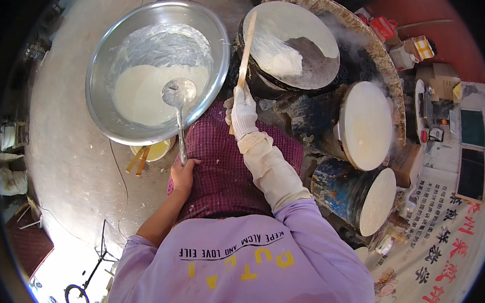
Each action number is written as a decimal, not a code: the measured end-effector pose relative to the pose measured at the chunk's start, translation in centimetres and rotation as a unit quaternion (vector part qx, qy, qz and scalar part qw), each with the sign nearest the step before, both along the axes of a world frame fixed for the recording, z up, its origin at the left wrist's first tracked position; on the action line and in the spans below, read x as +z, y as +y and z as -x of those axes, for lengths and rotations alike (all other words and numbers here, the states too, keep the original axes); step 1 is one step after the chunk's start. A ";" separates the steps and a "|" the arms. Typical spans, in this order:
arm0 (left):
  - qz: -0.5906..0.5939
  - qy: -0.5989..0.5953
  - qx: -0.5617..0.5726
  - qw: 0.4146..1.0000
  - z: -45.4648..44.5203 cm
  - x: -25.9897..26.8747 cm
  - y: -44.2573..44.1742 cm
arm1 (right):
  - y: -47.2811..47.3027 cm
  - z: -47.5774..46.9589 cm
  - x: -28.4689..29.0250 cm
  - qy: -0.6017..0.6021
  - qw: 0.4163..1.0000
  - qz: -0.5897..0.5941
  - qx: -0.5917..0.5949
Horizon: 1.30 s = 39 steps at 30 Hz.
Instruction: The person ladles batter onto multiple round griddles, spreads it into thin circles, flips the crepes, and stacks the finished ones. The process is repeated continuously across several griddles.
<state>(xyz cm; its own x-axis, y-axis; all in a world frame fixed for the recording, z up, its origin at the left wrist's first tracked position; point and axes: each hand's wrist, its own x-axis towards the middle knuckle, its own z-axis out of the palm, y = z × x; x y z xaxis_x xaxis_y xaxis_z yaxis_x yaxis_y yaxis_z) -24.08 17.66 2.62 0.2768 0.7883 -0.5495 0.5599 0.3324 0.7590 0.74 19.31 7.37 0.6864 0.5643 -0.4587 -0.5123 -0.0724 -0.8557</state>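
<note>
My bare left hand (182, 174) grips the handle of a metal ladle (180, 92). The ladle's bowl rests over pale batter (136, 93) in a wide stainless steel basin (99, 97). My right hand (244, 111), in a white knit glove, holds a flat wooden stick (247, 49) that reaches up along the left edge of a round griddle (320, 69). A pale layer of batter (297, 21) covers much of that griddle. A thicker whitish mass (285, 61) lies at its lower left, beside a bare dark patch.
Two more drum stoves on the right carry round tops covered in pale batter (366, 125) (377, 202). Steam rises near a curved rough rim (391, 63). Below the basin stands a bucket of yellow liquid (159, 149) with wooden strips across it. A cable (124, 185) crosses the floor.
</note>
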 end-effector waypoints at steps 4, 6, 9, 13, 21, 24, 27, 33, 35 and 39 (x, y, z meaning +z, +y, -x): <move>-0.053 0.002 0.002 0.999 -0.7 0.7 -0.7 | -5.2 -0.2 1.0 -0.002 0.994 0.090 -0.067; -0.065 0.006 -0.003 0.998 -1.0 1.1 -1.0 | -9.4 -1.7 1.9 -0.002 0.992 0.116 -0.049; -0.061 0.013 -0.013 0.998 -1.2 1.1 -1.0 | -13.8 -6.1 2.8 0.021 0.988 0.144 -0.058; -0.099 0.015 -0.017 0.995 -1.9 0.6 -1.8 | -13.0 -6.5 4.6 -0.005 0.994 0.108 0.008; -0.153 0.043 -0.048 0.986 -2.7 -0.3 -2.5 | -20.7 -8.0 1.5 -0.191 0.960 0.187 0.087; -0.115 0.072 -0.060 0.989 -3.6 1.0 -2.4 | -22.5 -13.9 4.4 -0.114 0.978 0.155 0.076; -0.115 0.088 -0.064 0.988 -4.2 1.1 -2.6 | -21.3 -13.8 4.9 -0.104 0.980 0.145 0.086; -0.168 0.068 -0.065 0.981 -3.9 -0.1 -2.9 | -24.3 -10.1 -1.1 -0.141 0.980 0.104 0.095; -0.170 0.066 -0.063 0.981 -3.3 -0.9 -2.7 | -24.5 -12.1 -0.8 -0.129 0.983 0.116 0.054; -0.176 0.077 -0.080 0.978 -4.2 -1.1 -2.5 | -22.2 -19.6 -3.0 -0.558 0.778 0.289 0.021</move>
